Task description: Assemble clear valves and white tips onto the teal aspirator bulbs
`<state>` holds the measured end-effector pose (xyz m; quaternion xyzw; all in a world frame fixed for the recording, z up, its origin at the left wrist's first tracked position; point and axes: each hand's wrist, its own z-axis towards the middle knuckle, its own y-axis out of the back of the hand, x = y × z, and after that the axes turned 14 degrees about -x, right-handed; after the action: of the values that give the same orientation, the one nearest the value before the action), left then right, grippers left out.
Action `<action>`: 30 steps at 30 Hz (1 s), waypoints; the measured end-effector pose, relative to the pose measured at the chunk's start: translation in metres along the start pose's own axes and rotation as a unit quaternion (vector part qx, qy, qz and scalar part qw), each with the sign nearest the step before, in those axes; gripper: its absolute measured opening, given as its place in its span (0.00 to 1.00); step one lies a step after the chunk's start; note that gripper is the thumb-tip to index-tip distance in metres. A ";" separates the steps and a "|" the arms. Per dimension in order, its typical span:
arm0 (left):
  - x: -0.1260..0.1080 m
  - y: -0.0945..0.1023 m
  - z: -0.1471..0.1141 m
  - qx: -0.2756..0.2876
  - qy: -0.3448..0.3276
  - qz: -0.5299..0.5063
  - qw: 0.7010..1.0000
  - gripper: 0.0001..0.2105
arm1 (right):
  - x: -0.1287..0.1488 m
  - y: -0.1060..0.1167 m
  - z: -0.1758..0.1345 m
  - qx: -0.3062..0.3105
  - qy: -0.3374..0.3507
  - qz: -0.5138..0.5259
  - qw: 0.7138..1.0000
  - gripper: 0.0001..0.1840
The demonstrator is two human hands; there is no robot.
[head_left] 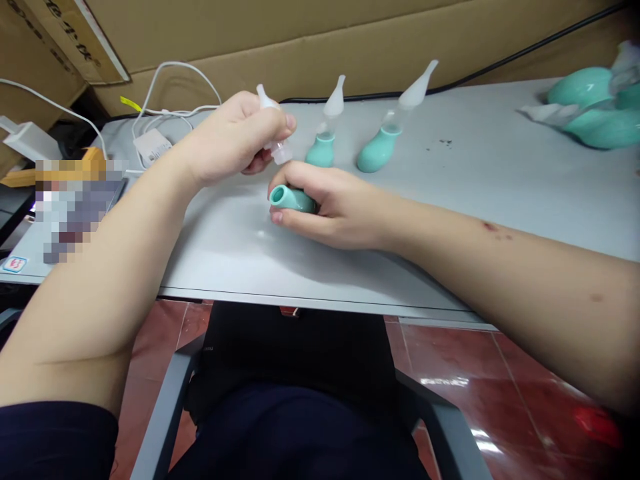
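My left hand (245, 137) is closed around a clear nozzle piece (281, 153) with a white tapered tip; its lower end sticks out below my fingers. Just below and to the right, my right hand (330, 203) grips a teal squeeze bulb (295, 200), its round open mouth turned toward the left. The nozzle and the bulb are apart. Behind my hands stand two nasal aspirators, each a teal bulb with a clear middle and a white tip: one upright (321, 150), the other leaning right (377, 150).
More teal bulbs (583, 93) lie at the far right of the grey table (475, 180), partly in clear wrapping. White cables (170, 65), a charger (33, 141) and a blurred-out item (83, 213) are at the left. Cardboard (300, 40) walls the back, with a black cable (525, 40) along it.
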<state>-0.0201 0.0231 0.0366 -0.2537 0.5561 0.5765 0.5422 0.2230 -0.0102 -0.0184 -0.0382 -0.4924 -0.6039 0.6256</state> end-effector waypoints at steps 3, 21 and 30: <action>0.006 0.008 0.003 -0.055 -0.014 0.084 0.995 0.14 | -0.001 0.002 0.001 -0.019 -0.032 0.053 0.998 0.11; 0.009 0.005 0.001 -0.050 -0.027 0.069 0.996 0.15 | 0.003 0.008 0.006 -0.147 -0.020 0.082 0.986 0.20; 0.003 0.000 -0.002 -0.015 -0.049 0.102 0.993 0.13 | -0.011 0.007 0.012 -0.226 -0.063 0.050 0.971 0.06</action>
<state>-0.0221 0.0223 0.0333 -0.1754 0.5429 0.6490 0.5033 0.2239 0.0068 -0.0158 -0.2410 -0.3790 -0.6639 0.5979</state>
